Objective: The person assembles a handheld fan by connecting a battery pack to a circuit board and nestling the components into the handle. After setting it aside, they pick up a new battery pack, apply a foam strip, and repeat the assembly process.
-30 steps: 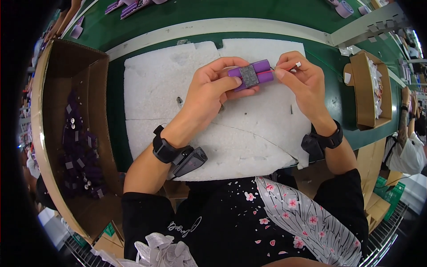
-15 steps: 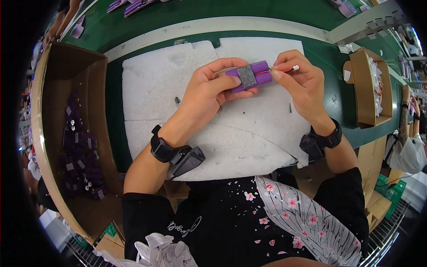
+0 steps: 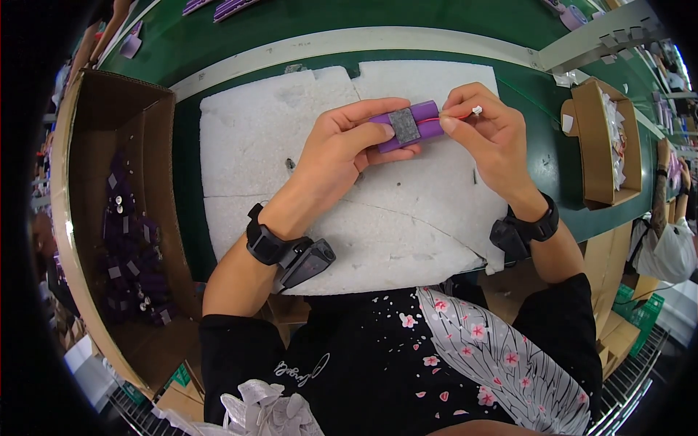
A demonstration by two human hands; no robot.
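Over the white foam sheet (image 3: 407,218), my left hand (image 3: 342,142) is closed around a purple battery pack (image 3: 430,128) made of cylindrical cells. A grey square pad (image 3: 403,125) lies across the pack, with my left thumb at its edge. From the pack's right end run red and black leads ending in a small white connector (image 3: 477,110). My right hand (image 3: 494,134) pinches these battery leads between thumb and fingertips just right of the pack, and the connector sticks out beyond the pinch.
At the left, a deep cardboard box (image 3: 156,131) contains many purple packs. A smaller cardboard box (image 3: 598,145) at the right holds white connectors and wires. Behind a pale rail (image 3: 363,42), purple parts (image 3: 233,9) lie on a green surface. Another person's arm (image 3: 660,189) shows at far right.
My right hand has shifted slightly, and the white connector has turned and moved a little left. My left hand still grips the pack in nearly the same place. Purple parts behind the rail have shifted.
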